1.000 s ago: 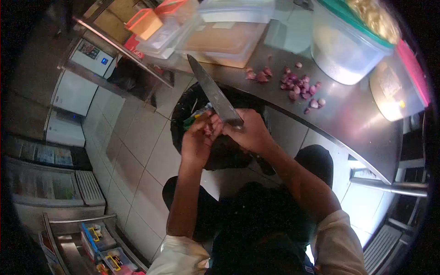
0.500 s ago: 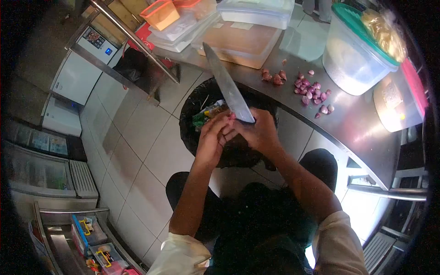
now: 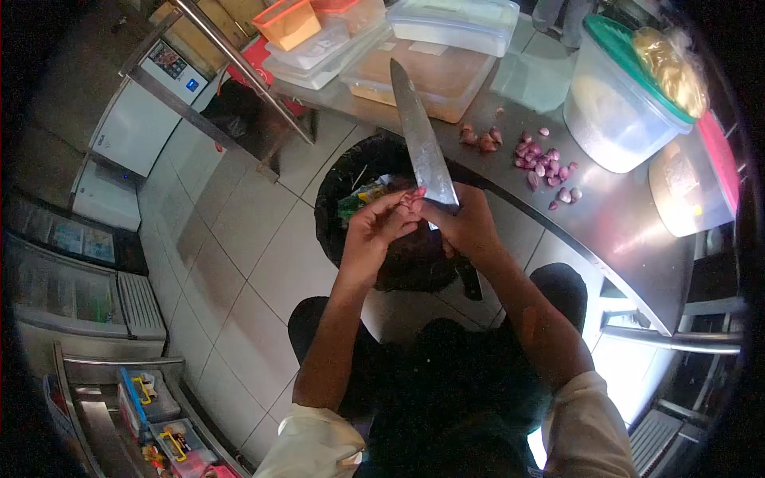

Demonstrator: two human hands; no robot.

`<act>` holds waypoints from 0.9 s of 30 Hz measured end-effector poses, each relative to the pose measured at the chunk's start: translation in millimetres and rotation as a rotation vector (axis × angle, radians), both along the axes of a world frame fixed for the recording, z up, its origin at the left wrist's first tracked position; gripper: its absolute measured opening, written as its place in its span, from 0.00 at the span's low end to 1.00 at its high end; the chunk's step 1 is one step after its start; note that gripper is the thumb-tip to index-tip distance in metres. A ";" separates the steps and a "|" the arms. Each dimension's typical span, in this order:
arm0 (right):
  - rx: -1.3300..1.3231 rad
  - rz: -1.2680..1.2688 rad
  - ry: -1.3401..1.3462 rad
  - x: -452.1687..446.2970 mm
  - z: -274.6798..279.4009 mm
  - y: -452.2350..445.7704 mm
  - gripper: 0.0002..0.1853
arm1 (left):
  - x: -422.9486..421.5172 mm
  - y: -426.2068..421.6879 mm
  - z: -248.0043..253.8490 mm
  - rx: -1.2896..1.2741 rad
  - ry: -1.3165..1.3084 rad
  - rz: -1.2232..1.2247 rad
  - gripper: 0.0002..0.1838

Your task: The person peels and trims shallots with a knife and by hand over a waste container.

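Observation:
My right hand (image 3: 468,221) is closed on a large knife (image 3: 422,139), whose blade points up and away and whose dark handle end shows below the hand. Between the fingertips of my left hand (image 3: 381,227) is a small reddish shallot (image 3: 414,196), touching the blade near its heel. Both hands are over a bin lined with a black bag (image 3: 331,191), with colourful waste inside. On the metal table (image 3: 613,231) lie a group of peeled purple shallots (image 3: 542,163) and a few brownish unpeeled ones (image 3: 482,139).
Lidded plastic containers (image 3: 426,72) stand at the table's back. A green-lidded tub (image 3: 617,103) and a pink-lidded tub (image 3: 689,187) are at the right. The table edge runs close beside my right hand. An open drawer (image 3: 119,362) with boxes is lower left.
The knife has swung more upright, its tip moving right. Both hands have shifted slightly right in view, still holding the knife and shallot. The camera view has also shifted.

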State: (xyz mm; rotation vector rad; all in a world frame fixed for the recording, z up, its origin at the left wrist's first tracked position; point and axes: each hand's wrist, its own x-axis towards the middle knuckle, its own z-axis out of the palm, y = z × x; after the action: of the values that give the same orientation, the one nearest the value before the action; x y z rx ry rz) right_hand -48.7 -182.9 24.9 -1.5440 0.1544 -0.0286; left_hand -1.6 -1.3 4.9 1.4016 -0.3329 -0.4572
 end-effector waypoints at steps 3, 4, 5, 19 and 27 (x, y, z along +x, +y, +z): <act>-0.070 0.002 -0.002 0.8 -1.2 -0.6 0.17 | 0.4 -0.1 1.5 0.038 -0.068 0.002 0.19; -0.112 0.000 -0.031 1.1 -2.3 -1.0 0.17 | 0.1 -0.3 2.2 0.064 -0.098 -0.010 0.20; -0.112 -0.001 -0.031 0.9 -2.6 -1.0 0.17 | 0.4 -0.3 1.3 0.064 -0.098 -0.011 0.20; -0.271 -0.104 -0.257 5.5 -18.6 0.1 0.14 | -0.2 -3.5 -0.1 -0.160 0.121 0.100 0.13; -0.185 -0.058 -0.278 0.7 -8.2 3.6 0.13 | 2.5 1.1 -7.9 -0.225 0.261 0.140 0.10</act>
State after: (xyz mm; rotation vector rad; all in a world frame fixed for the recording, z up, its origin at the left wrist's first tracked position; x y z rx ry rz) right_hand -47.9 -179.3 16.7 -1.7022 -0.0259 -0.3095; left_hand 0.9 -0.3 -3.0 1.1223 -0.0698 -0.4657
